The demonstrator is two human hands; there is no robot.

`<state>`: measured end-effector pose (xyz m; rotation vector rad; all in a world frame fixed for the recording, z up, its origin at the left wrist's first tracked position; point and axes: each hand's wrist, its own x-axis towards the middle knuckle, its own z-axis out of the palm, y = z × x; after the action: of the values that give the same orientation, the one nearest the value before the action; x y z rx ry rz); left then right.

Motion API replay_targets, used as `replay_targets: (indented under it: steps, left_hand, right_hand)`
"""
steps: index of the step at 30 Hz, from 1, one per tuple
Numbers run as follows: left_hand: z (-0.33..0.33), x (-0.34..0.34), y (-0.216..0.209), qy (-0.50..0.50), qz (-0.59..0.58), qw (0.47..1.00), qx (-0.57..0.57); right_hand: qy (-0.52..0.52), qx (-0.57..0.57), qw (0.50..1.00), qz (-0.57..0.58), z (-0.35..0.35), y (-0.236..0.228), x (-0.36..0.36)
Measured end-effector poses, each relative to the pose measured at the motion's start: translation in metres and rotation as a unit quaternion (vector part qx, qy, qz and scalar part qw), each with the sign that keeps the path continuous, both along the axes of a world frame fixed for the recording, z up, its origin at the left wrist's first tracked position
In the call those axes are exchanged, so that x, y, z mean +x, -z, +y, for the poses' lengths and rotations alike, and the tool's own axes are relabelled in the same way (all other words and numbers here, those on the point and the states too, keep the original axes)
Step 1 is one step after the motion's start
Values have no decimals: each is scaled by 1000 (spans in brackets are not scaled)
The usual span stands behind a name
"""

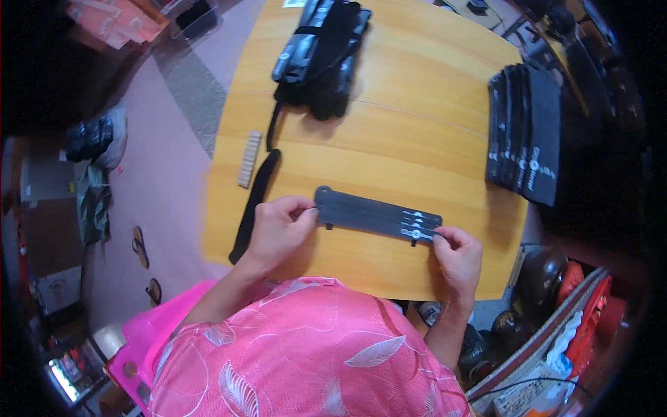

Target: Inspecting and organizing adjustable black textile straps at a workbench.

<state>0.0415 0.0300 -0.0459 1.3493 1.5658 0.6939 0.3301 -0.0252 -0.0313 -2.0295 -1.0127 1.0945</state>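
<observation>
A flat dark grey fabric strip [368, 212] with white print near its right end lies across the near part of the wooden table [410, 125]. Small black tabs stick out from its near edge. My left hand [278, 229] pinches the strip's left end between thumb and fingers. At the opposite end, my right hand [460, 258] pinches the near right corner. Just beyond my left hand, a long black strap [257, 201] rests along the table's left side.
A bundle of black strips [319, 62] sits at the far left of the table. Dark printed strips stand stacked [524, 132] at the right edge. A small ridged beige block [249, 160] lies near the left edge. A pink plastic chair [146, 347] is at lower left.
</observation>
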Motion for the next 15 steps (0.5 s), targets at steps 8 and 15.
replay_targets:
  steps: [8,15]
  left_hand:
    - [1,3,-4,-1,18,1000,9]
    - [1,9,-6,-20,46,998,28]
  right_hand:
    - [46,-15,999,21,-1,0,4]
    - [38,-5,999,-5,-2,3,3]
